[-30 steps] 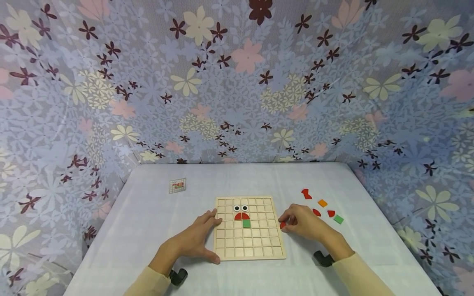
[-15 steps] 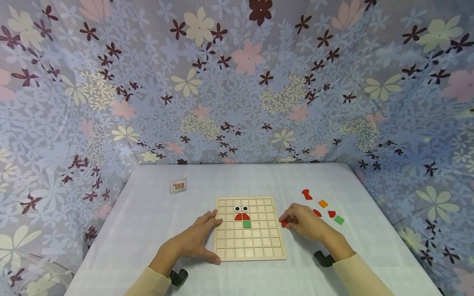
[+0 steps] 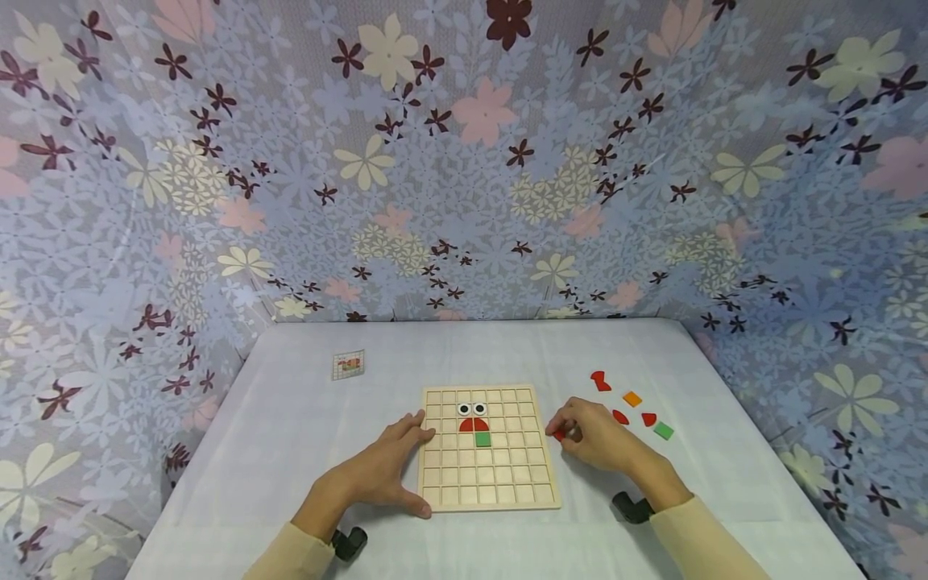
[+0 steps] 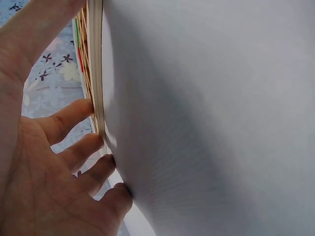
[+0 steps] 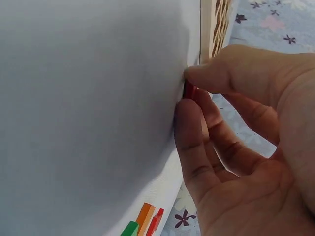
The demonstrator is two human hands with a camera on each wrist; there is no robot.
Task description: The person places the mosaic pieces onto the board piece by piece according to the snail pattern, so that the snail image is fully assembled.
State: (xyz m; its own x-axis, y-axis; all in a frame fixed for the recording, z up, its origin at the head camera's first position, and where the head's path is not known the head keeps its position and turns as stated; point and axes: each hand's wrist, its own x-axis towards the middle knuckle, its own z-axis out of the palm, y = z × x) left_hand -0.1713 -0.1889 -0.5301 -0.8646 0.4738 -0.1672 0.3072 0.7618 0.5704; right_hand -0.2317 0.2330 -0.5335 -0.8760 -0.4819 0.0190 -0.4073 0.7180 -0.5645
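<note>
A wooden grid board (image 3: 507,483) lies on the table in front of me. Along its left edge rests my left hand (image 3: 383,463), fingers spread, the thumb at the near corner; the left wrist view shows fingertips against the board's side (image 4: 97,78). Just right of the board, my right hand (image 3: 598,435) pinches a small red piece (image 5: 189,90) between thumb and fingers, low over the tablecloth. The fingers cover most of that piece. Set in the grid are two eye pieces (image 3: 472,409), two red quarter-rounds (image 3: 474,424) touching side by side, and a green square (image 3: 482,439).
Beyond my right hand lie loose pieces: a red one with a curved-in side (image 3: 600,381), an orange square (image 3: 632,399), two red curved pieces (image 3: 648,419) and a green square (image 3: 663,431). A small picture card (image 3: 349,365) is at the back left. Flowered cloth (image 3: 464,201) surrounds the table.
The red piece has turned between the right hand's fingertips and shows less now; it has shifted slightly right, away from the board. The left hand has stayed put.
</note>
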